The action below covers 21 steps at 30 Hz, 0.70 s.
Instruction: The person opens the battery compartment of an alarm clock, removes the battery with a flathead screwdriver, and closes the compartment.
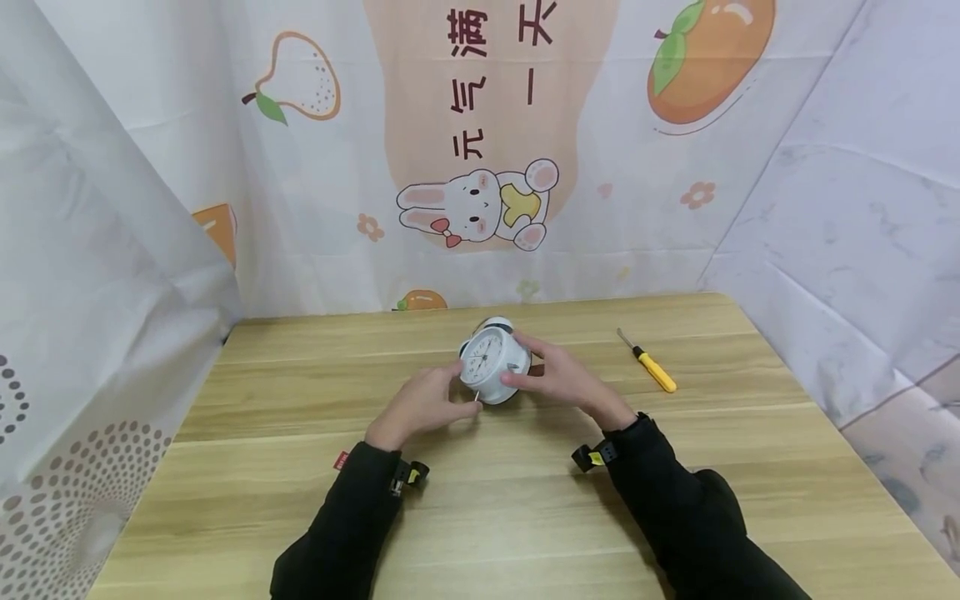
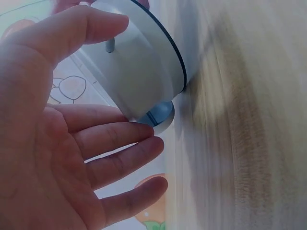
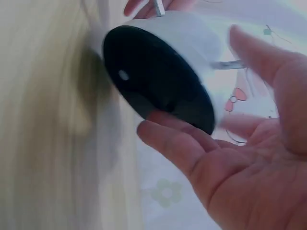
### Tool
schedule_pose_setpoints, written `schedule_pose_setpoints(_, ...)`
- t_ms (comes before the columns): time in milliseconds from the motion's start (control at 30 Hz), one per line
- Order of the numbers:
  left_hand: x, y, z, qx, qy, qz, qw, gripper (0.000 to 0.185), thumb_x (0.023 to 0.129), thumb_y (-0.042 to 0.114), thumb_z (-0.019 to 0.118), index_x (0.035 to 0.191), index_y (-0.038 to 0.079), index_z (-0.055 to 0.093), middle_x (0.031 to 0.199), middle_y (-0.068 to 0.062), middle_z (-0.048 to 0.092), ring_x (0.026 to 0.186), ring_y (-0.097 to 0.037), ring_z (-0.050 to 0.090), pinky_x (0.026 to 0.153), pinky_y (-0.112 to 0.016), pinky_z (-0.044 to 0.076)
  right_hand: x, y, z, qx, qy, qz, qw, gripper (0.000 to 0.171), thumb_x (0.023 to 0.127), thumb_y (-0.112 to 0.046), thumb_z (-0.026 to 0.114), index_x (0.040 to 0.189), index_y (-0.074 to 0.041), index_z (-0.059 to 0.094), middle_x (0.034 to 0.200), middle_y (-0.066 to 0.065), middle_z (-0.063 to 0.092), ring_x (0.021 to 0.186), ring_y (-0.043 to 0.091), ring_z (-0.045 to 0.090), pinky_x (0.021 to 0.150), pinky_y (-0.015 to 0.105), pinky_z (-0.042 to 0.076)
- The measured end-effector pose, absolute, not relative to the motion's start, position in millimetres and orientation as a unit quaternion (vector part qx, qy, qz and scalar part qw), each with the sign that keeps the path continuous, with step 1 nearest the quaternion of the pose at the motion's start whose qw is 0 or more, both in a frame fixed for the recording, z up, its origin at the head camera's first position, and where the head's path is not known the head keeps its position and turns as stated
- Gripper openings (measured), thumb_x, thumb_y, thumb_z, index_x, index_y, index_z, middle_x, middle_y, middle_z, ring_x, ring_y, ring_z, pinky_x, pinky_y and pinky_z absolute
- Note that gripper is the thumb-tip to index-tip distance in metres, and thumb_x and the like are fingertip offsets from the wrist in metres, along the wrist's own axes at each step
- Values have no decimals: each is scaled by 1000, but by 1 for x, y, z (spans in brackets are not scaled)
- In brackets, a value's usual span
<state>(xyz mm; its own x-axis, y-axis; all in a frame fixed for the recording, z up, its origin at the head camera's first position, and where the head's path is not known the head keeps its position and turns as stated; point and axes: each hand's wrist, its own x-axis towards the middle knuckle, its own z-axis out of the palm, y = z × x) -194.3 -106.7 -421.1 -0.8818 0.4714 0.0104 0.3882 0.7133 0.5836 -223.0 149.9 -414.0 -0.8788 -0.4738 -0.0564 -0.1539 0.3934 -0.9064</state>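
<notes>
A wooden table (image 1: 300, 467) is seen from above, enclosed at the back and sides by a printed curtain (image 1: 480, 150) on which a cartoon rabbit (image 1: 480, 204), an outlined pear and orange fruit are drawn. Two dark sleeves (image 1: 675, 508) are stretched across the table from the near edge, each with a small black and yellow device strapped at the wrist. Near the middle of the table, towards its far edge, a white alarm clock (image 1: 492, 364) is held between both hands, tilted so that its pale dial is turned up and towards the viewer; its bells are visible at the top. The left hand (image 1: 423, 404) is set against the clock's left side, with the thumb laid over the white casing and the fingers nearly straight, their tips touching the lower rim, as the left wrist view shows (image 2: 144, 72). The right hand (image 1: 558, 375) is cupped round the clock's right side, its fingers under the dark back plate (image 3: 158, 91) and its thumb over the casing, so the clock is gripped lightly from both sides. To the right of the clock, well apart from it, a yellow-handled screwdriver (image 1: 649, 365) is lying on the table, untouched.
</notes>
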Motion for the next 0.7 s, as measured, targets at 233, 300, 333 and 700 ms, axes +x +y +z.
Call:
schedule_pose_setpoints(233,-195,-108,-422,230,924,297,68,68,88,41,76,138,0,57,91,-10,66,69,-14,53,69,-32,46,-224,145,-419,-128,771,-588,206,84,97,-20,72,157,9,21,125,23,67,111,27,67,94,42,53)
schedule_pose_setpoints(300,-194,-109,-423,226,922,305,72,68,89,43,75,139,2,57,97,-10,67,70,-14,53,69,-33,46,-223,145,-420,-120,764,-594,223,70,98,-21,71,151,7,36,120,19,70,105,24,69,91,43,55)
schedule_pose_setpoints(333,-194,-109,-423,225,921,309,74,67,89,45,75,138,3,58,96,-9,67,69,-13,53,68,-32,46,-223,145,-420,-119,760,-596,229,64,98,-22,70,148,6,42,119,17,71,104,23,69,91,44,56)
schedule_pose_setpoints(700,-195,-109,-424,190,924,319,92,73,101,68,40,134,8,64,118,-7,68,95,-15,60,84,-38,50,-224,144,-423,-142,706,-643,261,61,103,-21,63,151,6,37,127,26,64,110,35,68,93,52,52)
